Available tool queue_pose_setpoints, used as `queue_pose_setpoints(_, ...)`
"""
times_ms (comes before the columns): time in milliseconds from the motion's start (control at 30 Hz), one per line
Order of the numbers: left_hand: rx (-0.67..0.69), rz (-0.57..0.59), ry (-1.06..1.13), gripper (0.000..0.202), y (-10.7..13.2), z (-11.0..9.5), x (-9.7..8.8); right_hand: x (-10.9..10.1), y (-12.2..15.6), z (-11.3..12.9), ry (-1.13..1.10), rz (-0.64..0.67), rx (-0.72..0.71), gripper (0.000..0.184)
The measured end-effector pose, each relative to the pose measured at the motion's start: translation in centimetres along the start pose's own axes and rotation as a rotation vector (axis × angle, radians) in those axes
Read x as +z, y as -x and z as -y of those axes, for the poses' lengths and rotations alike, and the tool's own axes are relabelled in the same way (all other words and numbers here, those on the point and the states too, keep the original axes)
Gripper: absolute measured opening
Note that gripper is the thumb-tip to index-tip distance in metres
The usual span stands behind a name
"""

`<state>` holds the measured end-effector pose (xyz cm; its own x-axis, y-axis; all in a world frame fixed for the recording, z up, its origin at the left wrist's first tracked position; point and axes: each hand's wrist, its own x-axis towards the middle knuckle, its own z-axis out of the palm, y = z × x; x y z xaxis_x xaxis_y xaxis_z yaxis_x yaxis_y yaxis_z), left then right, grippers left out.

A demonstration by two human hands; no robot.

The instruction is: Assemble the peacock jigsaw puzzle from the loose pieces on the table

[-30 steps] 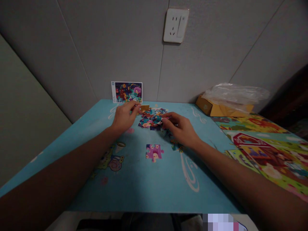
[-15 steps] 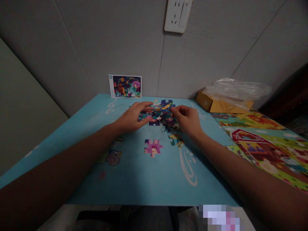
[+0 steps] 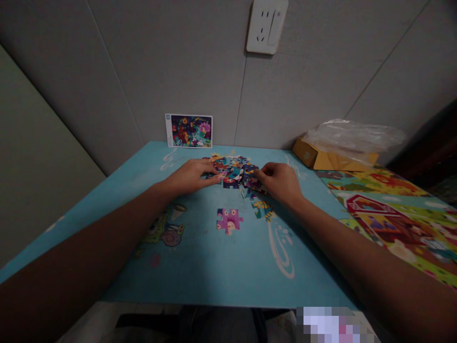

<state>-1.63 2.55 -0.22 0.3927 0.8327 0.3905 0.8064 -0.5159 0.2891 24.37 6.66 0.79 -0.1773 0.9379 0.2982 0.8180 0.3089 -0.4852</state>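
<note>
Your left hand point(image 3: 193, 176) sits, fingers parted, against the left edge of the puzzle pile point(image 3: 234, 167) at frame centre. Your right hand point(image 3: 280, 180) curls at its right edge; its grip cannot be determined. Purple puzzle section point(image 3: 229, 221): below centre.

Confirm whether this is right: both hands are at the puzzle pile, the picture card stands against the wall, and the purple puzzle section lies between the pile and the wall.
One error: the head view shows the purple puzzle section on the near side of the puzzle pile, not between it and the wall. The left hand, right hand and picture card are as stated.
</note>
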Motion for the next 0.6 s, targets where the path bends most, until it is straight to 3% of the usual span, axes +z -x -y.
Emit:
queue_pose_setpoints(133, -0.019, -0.092, -0.017, 0.029, -0.1, -0.1, -0.2, 0.0, 1.3, 1.3, -0.219, 0.13, -0.227, 0.041)
queue_pose_setpoints(267, -0.016, -0.167, -0.063, 0.029, -0.2, -0.2, -0.2, 0.0, 2.5, 2.3, -0.296, 0.293, -0.422, 0.048)
queue_pose_setpoints(433, 0.128, -0.368, -0.078, 0.029, -0.2, -1.4, -0.3, 0.2, 2.5, 2.2, -0.398, 0.388, -0.368, 0.051)
queue_pose_setpoints(600, 0.471, -0.351, 0.052, 0.02, -0.1, -3.9, 0.0, 0.8, 2.4, 2.1, -0.64, 0.431, -0.341, 0.054)
